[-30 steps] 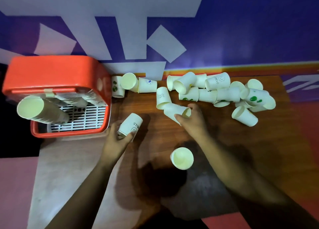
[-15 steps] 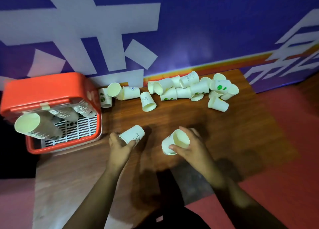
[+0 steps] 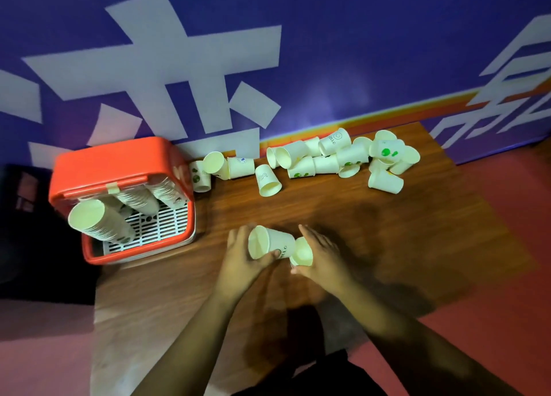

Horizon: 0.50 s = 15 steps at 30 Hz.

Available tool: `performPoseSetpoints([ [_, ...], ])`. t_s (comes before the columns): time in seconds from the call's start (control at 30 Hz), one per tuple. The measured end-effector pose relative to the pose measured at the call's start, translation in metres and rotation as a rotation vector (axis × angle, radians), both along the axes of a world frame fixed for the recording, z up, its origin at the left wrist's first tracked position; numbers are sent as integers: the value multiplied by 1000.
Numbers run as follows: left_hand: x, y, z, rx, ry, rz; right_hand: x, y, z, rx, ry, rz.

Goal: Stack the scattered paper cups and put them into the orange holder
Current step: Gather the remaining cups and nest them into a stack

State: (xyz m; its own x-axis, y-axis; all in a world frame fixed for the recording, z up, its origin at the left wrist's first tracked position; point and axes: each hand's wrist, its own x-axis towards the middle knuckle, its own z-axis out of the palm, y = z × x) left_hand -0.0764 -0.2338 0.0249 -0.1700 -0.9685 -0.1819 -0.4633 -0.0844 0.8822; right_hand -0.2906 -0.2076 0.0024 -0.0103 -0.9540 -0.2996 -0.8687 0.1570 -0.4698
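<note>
Paper cup (image 3: 272, 242) gripped by L hand (image 3: 238, 257), R hand (image 3: 326, 255) grips 2nd cup (image 3: 301, 252), cups touching.

Dark wooden table (image 3: 387, 231), blue-purple wall (image 3: 357, 52) behind it with big white shapes (image 3: 190, 76), orange stripe (image 3: 417, 116) where they meet, red floor (image 3: 512, 204) to its right.
</note>
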Motion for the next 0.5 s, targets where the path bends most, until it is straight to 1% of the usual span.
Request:
performPoseSetpoints([
  [0.1, -25, 3, 1, -68, -58, -82, -25, 5, 7, -12, -48, -32],
  [0.17, -44, 1, -1, -109, -93, -112, -49, 5, 8, 19, -36, -79],
  [0.23, -63, -1, -7, -159, -182, -160, -74, 2, 8, 36, -33, -142],
  [0.33, -83, -4, -22, -152, -372, -218, -107, -6, 8, 56, -60, -183],
  [0.4, -92, -2, -32, -144, -466, -245, -124, -12, 8, 83, -89, -187],
  [0.5, -102, 0, -47, -29, -453, -279, -143, -26, 3, 107, -103, -179],
])
